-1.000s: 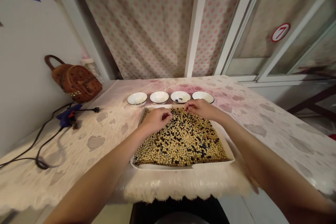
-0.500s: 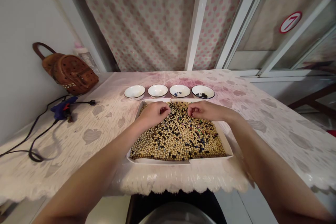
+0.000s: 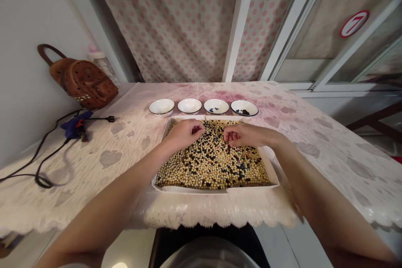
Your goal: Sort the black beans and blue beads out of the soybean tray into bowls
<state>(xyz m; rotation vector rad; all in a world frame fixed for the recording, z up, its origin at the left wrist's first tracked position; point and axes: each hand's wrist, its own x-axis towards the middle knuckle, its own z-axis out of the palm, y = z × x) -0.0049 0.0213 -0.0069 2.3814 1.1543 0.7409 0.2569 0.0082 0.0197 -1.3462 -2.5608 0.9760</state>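
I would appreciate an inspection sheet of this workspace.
Surface: patterned cloth, scalloped front edge
Job's things: white box of small yellow and dark pieces; four bowls in a row behind, right two holding dark bits
Clutter: brown backpack, bottle, blue tool, all at left
Hands: left hand and right hand over the box, fingers curled; grip unclear
Cables: black cable looped at left; plug unconnected
Surroundings: dotted curtain, round "7" sign

On the sliding glass door [image 3: 317,29] at right: a red "7" inside a red-ringed white round sign [image 3: 354,24].
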